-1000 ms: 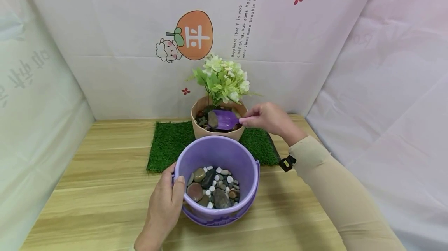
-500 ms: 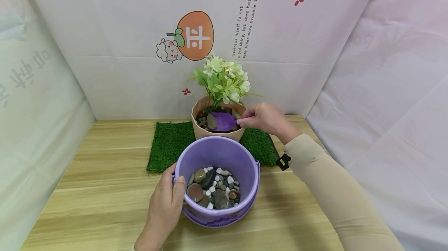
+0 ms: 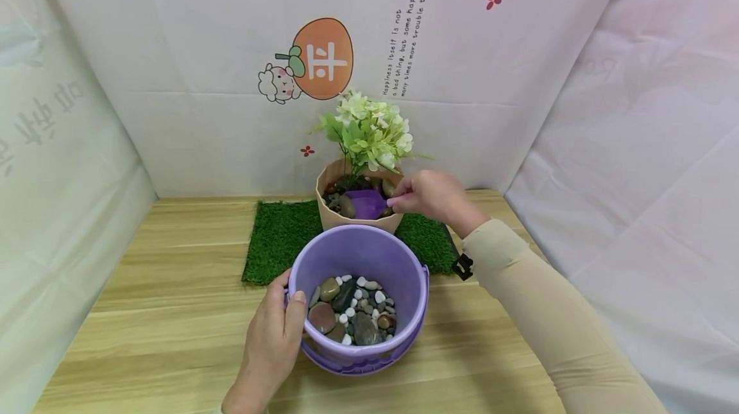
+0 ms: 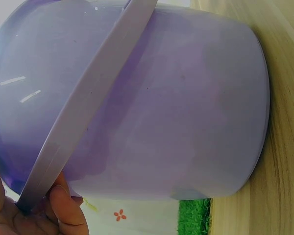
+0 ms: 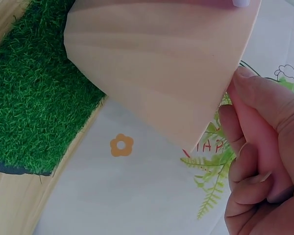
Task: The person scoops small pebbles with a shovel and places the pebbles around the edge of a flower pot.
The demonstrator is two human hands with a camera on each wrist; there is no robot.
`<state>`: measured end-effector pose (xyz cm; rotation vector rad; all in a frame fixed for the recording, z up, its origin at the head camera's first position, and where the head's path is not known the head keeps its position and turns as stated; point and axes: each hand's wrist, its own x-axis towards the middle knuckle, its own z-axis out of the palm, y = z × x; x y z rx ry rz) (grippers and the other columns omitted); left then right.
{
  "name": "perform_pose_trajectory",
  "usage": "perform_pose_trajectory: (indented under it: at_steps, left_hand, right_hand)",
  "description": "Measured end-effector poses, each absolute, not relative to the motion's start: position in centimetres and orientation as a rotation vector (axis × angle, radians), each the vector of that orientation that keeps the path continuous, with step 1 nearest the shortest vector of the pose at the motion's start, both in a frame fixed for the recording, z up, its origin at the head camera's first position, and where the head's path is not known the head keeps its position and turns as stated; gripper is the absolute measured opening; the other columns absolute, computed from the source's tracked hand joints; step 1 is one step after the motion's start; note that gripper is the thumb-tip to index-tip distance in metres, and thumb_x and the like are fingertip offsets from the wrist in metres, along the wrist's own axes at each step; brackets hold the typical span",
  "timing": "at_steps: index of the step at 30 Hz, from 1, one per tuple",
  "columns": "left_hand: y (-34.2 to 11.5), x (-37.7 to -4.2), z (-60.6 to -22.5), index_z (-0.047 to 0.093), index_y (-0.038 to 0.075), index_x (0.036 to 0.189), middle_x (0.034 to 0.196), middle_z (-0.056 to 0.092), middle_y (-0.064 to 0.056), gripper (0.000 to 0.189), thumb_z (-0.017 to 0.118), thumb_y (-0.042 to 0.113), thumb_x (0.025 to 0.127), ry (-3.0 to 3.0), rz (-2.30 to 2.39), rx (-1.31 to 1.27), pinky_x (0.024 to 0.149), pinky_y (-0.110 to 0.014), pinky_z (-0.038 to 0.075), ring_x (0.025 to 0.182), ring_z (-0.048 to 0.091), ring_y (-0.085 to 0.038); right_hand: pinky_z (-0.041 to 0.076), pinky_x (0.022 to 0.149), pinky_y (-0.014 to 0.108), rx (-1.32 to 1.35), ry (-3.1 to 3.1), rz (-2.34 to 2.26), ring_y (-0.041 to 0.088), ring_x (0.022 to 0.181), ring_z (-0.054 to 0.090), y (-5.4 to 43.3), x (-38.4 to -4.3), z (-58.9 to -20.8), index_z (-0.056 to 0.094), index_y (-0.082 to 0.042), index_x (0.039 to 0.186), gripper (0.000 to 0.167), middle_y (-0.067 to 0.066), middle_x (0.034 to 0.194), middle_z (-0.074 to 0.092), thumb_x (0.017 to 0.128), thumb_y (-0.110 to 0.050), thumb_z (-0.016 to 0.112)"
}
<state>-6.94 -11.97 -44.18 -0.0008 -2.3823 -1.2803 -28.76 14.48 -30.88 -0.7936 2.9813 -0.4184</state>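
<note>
My left hand (image 3: pixel 271 330) holds the rim of a purple bucket (image 3: pixel 349 250) at its left side, thumb over the edge. Inside lie mixed pebbles, white, grey and brown. In the right wrist view my right hand (image 5: pixel 264 161) grips the pink handle (image 5: pixel 257 129) of a toy shovel. Its purple blade (image 3: pixel 367 204) is down inside a beige flowerpot (image 3: pixel 330 216). A grey-brown stone (image 3: pixel 346 207) lies at the blade's tip, inside the pot. Other stones surround the stem of a white-flowered plant (image 3: pixel 375 135). The pot hides the blade in the right wrist view.
Beneath the pot lies a green turf mat (image 3: pixel 280 241) on a wooden table (image 3: pixel 173 311). White printed cloth (image 3: pixel 225 125) stands behind and on both sides. The bucket's handle (image 4: pixel 88 98) hangs along its outside. A black strap end (image 3: pixel 463 267) dangles at my right wrist.
My right hand has lowered the shovel into the pot, shifting slightly left. The stone has gone from riding on the blade to lying low at its tip. My left hand stays put.
</note>
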Motion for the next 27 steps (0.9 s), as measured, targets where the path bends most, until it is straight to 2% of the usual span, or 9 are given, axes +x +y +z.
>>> perform_pose_trajectory:
  at_steps: [15,27]
  left_hand:
    - [-12.0,-7.0,-44.2,0.052,0.004,0.148,0.136,0.067,-0.020,0.043,0.047,0.022,0.108,-2.378,-1.283,-0.002,0.096,-0.059,0.056,0.121,0.067,-0.037]
    - [-12.0,-7.0,-44.1,0.052,0.004,0.148,0.136,0.067,-0.020,0.044,0.046,0.022,0.109,-2.384,-1.282,0.000,0.096,-0.059,0.056,0.121,0.067,-0.037]
  right_hand:
    - [0.059,0.085,0.043,-0.814,3.019,-0.296,0.017,0.096,0.073,14.1,-28.4,-30.6,0.083,-0.028,0.105,0.019,-0.009,0.104,0.079,0.094,-0.043,0.077]
    - [0.060,0.079,0.046,-0.808,3.104,-0.208,0.019,0.095,0.074,14.4,-27.5,-30.2,0.082,-0.031,0.105,0.017,-0.011,0.103,0.079,0.095,-0.044,0.077]
